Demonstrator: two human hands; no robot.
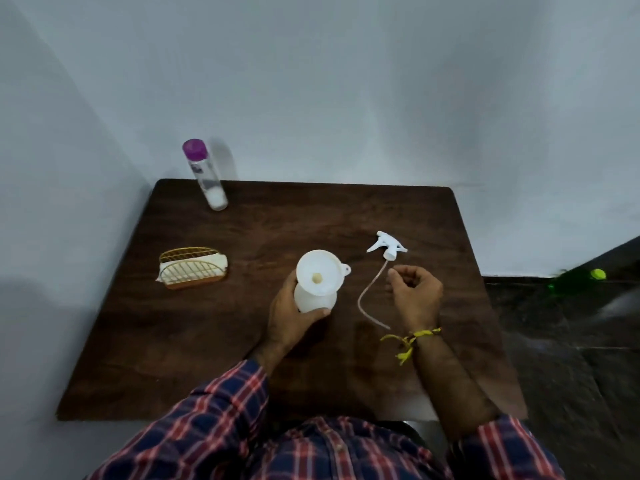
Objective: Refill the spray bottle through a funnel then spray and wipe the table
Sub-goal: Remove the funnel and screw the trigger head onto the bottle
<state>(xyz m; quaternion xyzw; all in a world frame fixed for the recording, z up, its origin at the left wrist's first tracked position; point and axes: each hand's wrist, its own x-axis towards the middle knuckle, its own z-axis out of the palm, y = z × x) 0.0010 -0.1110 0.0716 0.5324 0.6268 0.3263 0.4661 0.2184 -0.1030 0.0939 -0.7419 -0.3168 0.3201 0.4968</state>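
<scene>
A white spray bottle (317, 300) stands near the middle of the dark wooden table (173, 341), with a white funnel (320, 271) seated in its neck. My left hand (289, 315) grips the bottle's body. The white spray head (387, 247) lies to the right, its thin tube curving toward me. My right hand (415, 293) hovers beside that tube with fingers loosely curled and holds nothing. A clear bottle with a purple cap (206, 174) stands at the far left corner.
A gold wire holder with white napkins (193, 268) sits on the left side of the table. Pale walls close in behind and to the left. A green bottle (576, 280) lies on the dark floor at the right.
</scene>
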